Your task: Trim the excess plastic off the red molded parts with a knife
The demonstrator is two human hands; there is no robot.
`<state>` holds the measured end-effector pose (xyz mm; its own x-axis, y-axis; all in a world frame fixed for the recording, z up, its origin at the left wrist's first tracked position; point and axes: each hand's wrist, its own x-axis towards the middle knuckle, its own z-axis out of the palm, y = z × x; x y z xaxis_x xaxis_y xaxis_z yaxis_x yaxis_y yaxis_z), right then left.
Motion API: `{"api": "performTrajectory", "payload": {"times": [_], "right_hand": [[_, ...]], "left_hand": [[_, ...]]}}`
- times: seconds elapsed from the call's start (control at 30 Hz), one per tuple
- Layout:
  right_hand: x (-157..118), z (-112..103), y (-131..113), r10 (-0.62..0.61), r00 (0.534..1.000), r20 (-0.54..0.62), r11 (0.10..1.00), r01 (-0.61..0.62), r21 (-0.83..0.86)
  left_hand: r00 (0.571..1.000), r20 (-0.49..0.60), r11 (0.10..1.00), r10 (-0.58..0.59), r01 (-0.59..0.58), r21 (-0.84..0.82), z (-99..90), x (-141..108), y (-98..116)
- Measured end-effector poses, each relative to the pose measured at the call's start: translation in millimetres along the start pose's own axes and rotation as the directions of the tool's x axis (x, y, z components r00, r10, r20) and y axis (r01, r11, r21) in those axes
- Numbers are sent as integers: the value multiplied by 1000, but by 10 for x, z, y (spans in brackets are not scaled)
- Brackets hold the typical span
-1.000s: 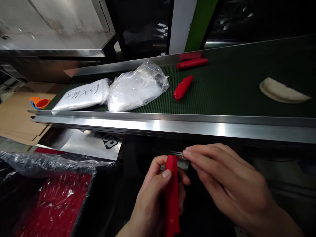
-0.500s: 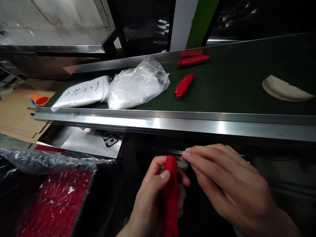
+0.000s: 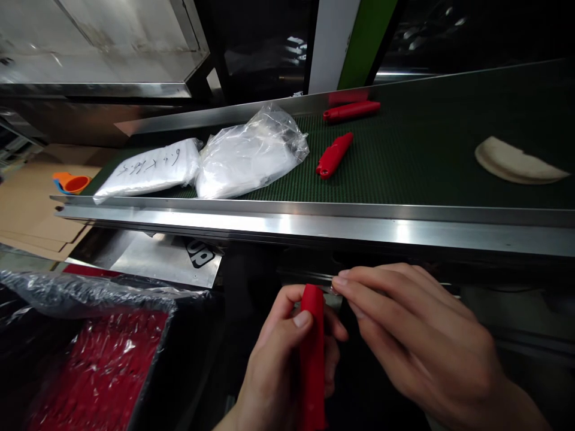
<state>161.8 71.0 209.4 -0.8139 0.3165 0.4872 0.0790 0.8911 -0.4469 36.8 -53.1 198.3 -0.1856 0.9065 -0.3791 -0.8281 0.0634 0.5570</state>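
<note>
A long red part (image 3: 313, 353) stands nearly upright in my left hand (image 3: 281, 353), with the thumb pressed on its near face and the fingers behind it. My right hand (image 3: 417, 329) is just to the right of the part's top end. Its thumb and fingertips are pinched together on something small and shiny, too small to make out. Beyond my hands, on the green belt (image 3: 404, 161), lie a red piece (image 3: 335, 155) and, behind it, another red piece (image 3: 351, 112).
A metal rail (image 3: 287, 222) runs between my hands and the belt. The belt holds a white package (image 3: 150, 167), a clear bag (image 3: 256, 155) and a pale half-round piece (image 3: 516, 160). At lower left, a plastic-lined bin (image 3: 168, 311) holds red parts. Orange cup (image 3: 76, 182) on cardboard (image 3: 31, 203).
Both hands and the red part have shifted very slightly to the right in the picture. Their grips look the same.
</note>
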Motion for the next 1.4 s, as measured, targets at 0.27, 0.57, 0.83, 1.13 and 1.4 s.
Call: {"api": "performTrajectory", "payload": {"times": [0.27, 0.57, 0.83, 1.13, 1.4], "right_hand": [[-29, -8, 24, -5, 1000, 16, 1000, 6, -28], [-59, -1, -6, 0, 999, 34, 1000, 1, -24], [-59, -11, -27, 15, 1000, -1, 1000, -15, -20], [-48, -33, -14, 41, 999, -35, 998, -42, -36], [-33, -49, -33, 21, 1000, -9, 998, -22, -66]], "left_hand": [[999, -41, 999, -21, 23, 43, -3, -16, 11], [996, -62, 998, -65, 64, -15, -36, 26, -1], [997, -17, 997, -69, 69, -29, 1, 14, 38], [1000, 8, 1000, -29, 29, 4, -11, 9, 10], [999, -13, 999, -34, 34, 6, 10, -9, 24]]}}
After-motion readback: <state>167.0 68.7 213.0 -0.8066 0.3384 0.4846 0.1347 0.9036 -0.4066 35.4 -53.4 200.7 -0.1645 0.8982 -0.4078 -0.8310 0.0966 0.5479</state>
